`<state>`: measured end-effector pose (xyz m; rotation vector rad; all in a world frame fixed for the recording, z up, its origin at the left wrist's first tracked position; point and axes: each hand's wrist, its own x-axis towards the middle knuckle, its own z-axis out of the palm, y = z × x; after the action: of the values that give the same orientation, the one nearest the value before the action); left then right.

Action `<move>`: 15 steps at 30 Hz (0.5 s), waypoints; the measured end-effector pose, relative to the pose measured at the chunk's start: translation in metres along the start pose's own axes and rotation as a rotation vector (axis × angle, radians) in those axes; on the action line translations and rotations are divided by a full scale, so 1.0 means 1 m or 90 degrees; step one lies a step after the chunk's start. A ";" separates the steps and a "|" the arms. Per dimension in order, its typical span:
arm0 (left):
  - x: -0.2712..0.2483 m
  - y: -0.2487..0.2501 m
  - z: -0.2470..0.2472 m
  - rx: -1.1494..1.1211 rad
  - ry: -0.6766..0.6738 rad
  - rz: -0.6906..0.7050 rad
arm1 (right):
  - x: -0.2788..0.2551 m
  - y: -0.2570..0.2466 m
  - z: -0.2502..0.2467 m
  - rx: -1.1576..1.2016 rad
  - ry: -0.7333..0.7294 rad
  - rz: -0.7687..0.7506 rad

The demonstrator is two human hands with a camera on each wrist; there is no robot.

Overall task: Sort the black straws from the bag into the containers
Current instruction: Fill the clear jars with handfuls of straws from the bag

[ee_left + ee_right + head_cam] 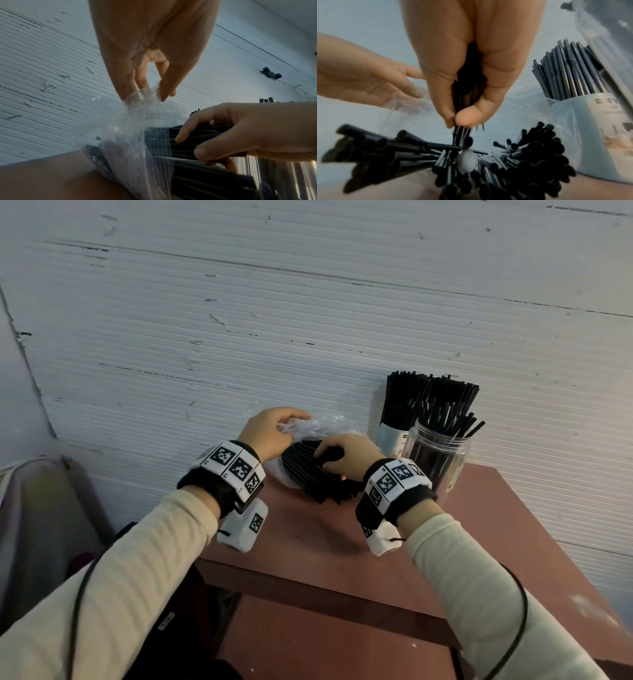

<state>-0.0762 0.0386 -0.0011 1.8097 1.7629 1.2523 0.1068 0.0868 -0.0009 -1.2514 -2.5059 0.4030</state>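
A clear plastic bag [317, 424] lies on the brown table [308, 542] against the wall, with a pile of black straws [308, 474] spilling from it. My left hand [270, 433] pinches the bag's upper edge [145, 93] between thumb and fingers. My right hand [346, 457] grips a bunch of the black straws [467, 83], seen from below in the right wrist view, above the rest of the pile [488, 162]. To the right stand a clear jar [436, 457] and a pale blue container [390, 436], both holding upright black straws.
A white ribbed wall [308, 302] rises directly behind the table. The table's front edge [308, 583] has a lower shelf beneath it. A grey object [44, 508] stands to the left, off the table.
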 end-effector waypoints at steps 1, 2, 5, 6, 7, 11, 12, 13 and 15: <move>0.000 0.000 0.000 -0.001 0.000 0.001 | -0.001 0.001 -0.001 0.017 -0.005 0.007; -0.001 0.000 0.001 -0.002 -0.002 0.004 | -0.003 0.002 -0.002 0.039 -0.010 0.015; -0.002 -0.001 0.003 0.002 -0.008 0.001 | -0.007 0.005 -0.006 0.088 -0.002 0.035; -0.002 -0.001 0.004 0.008 -0.011 0.001 | -0.009 0.006 -0.008 0.103 -0.001 0.039; -0.002 -0.001 0.004 0.014 -0.014 0.002 | -0.012 0.006 -0.010 0.117 -0.001 0.042; -0.005 0.002 0.003 0.042 -0.017 0.019 | -0.025 0.008 -0.023 0.123 -0.008 0.043; -0.006 0.003 0.003 0.066 -0.002 0.036 | -0.030 0.009 -0.027 0.125 -0.012 0.047; -0.007 0.004 0.005 0.092 0.022 0.062 | -0.035 0.009 -0.031 0.126 -0.018 0.049; -0.011 0.009 0.008 0.118 0.054 0.124 | -0.045 0.012 -0.039 0.124 -0.026 0.046</move>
<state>-0.0625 0.0293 -0.0026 2.1048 1.8378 1.2912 0.1565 0.0620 0.0237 -1.2699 -2.3916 0.6792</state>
